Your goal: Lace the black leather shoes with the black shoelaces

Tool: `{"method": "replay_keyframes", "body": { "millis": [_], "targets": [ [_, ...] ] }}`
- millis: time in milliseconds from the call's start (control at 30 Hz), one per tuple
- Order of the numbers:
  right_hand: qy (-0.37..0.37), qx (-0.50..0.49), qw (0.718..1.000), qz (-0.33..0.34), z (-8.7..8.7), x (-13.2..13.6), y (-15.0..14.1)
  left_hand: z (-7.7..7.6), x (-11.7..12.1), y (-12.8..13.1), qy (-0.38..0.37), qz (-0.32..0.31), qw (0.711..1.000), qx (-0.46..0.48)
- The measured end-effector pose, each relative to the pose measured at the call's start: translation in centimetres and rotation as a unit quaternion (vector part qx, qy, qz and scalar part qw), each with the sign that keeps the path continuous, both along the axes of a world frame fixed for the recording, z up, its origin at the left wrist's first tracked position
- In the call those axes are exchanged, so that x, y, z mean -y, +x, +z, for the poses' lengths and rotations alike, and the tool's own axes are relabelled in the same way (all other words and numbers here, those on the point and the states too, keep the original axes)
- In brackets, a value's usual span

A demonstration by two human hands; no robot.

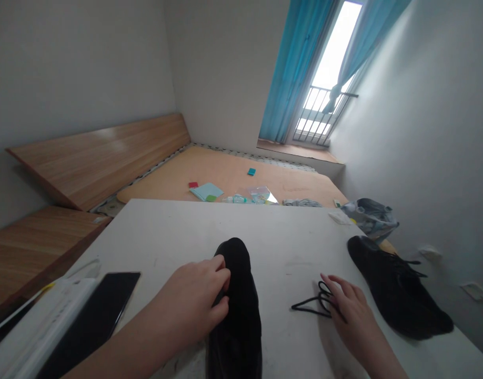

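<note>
A black shoe (241, 273) lies toe-away in the middle of the white table (178, 226). My left hand (194, 300) grips its left side, fingers curled over the upper. My right hand (348, 310) rests on the table to the right, fingers bent and pinching a loose black shoelace (308, 305) that trails left from my fingertips. A second black shoe (395, 289) lies further right near the table's edge, its laces sticking out.
A black phone (95, 316) and a white object (40, 326) lie at the near left. Beyond the table is a bare bed board (225, 173) with small items, a bag (371, 216), wooden headboard panels, and a window with blue curtains.
</note>
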State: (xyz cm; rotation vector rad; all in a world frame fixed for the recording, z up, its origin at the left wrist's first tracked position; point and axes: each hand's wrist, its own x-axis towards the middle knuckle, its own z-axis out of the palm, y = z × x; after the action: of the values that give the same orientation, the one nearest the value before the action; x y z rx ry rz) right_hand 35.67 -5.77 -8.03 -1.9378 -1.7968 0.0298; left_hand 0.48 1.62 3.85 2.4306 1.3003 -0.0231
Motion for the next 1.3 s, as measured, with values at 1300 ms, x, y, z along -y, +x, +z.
{"method": "replay_keyframes", "body": {
  "millis": [1300],
  "targets": [
    [-0.175,-0.3,0.925,0.152,6.0,0.9,-14.9,-1.9,-0.6,2.0,0.117,-0.112,0.987,0.023]
  ]
}}
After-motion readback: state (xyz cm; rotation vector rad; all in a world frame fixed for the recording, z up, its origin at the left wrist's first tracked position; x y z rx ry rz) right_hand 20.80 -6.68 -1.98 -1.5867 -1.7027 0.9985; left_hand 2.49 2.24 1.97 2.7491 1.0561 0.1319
